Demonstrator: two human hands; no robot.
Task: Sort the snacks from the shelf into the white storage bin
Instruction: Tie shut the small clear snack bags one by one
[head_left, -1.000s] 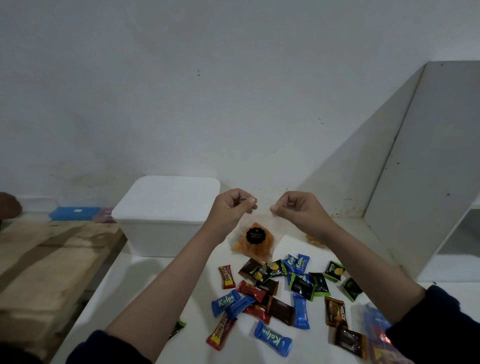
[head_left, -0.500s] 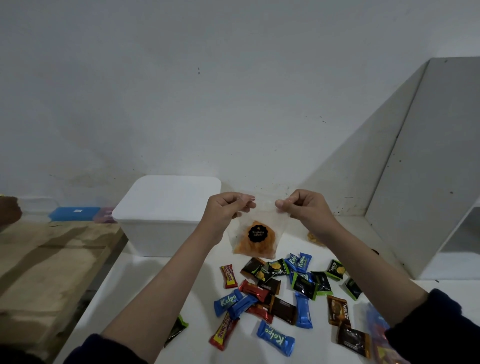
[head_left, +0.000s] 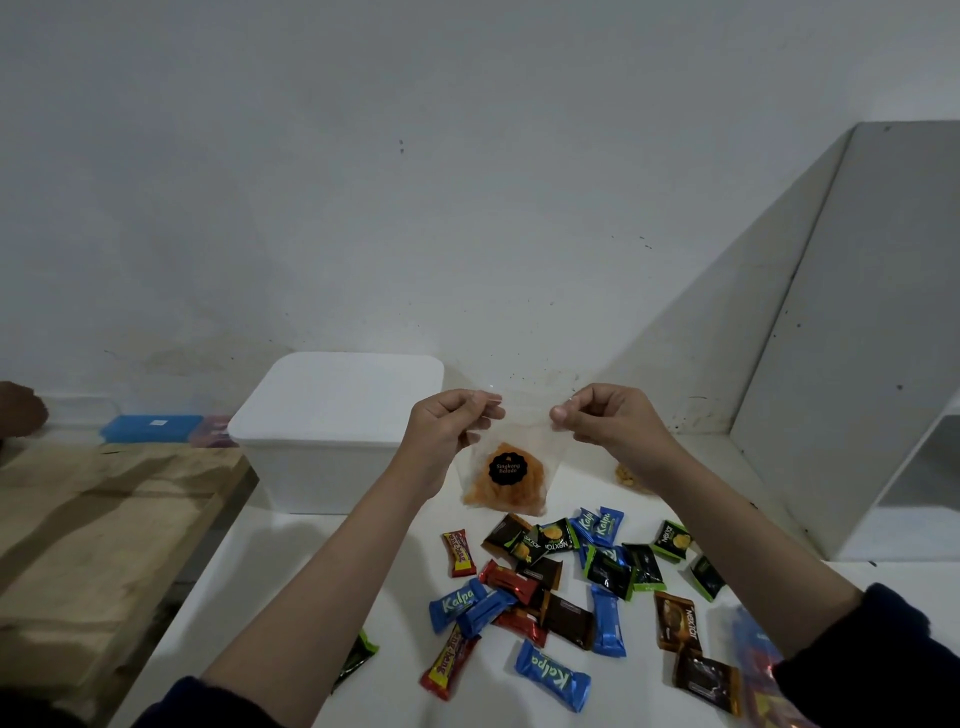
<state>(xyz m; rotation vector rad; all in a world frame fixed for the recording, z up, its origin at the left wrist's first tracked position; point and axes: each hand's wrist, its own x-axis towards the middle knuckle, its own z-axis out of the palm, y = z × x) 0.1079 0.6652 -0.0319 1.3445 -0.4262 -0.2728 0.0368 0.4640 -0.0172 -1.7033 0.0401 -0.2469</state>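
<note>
A clear plastic bag of orange chips (head_left: 506, 480) with a round black label hangs in the air above the white table (head_left: 291, 582). My left hand (head_left: 447, 431) pinches its top left corner and my right hand (head_left: 608, 421) pinches its top right corner. The white storage bin (head_left: 327, 447) stands just left of the bag, its lid on. Several small wrapped snacks (head_left: 561, 597) in blue, red, brown and black-green lie scattered on the table under my forearms.
A white shelf unit (head_left: 857, 338) rises at the right. A wooden board (head_left: 93, 545) lies to the left of the table. A blue box (head_left: 150, 428) sits by the wall behind it. Another clear bag with yellowish pieces (head_left: 628, 475) lies behind my right wrist.
Both hands have lifted the chip bag a little higher off the table and hold its top edge stretched between them.
</note>
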